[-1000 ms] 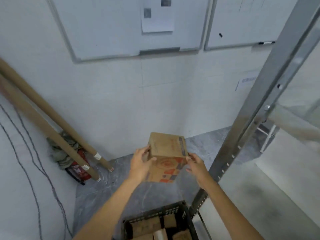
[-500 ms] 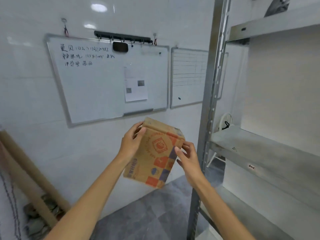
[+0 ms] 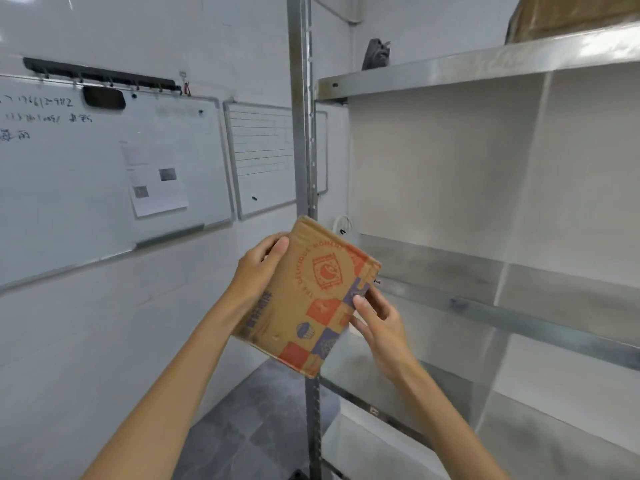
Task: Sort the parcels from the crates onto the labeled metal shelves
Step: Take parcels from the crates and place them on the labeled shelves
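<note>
Since the earlier frame you've carried the parcel rightward, across the shelf post. Your left hand grips its upper-left edge. It hangs mid-air, long axis tilted, top leaning right, printed face toward you. Your right hand pinches its right edge.
</note>
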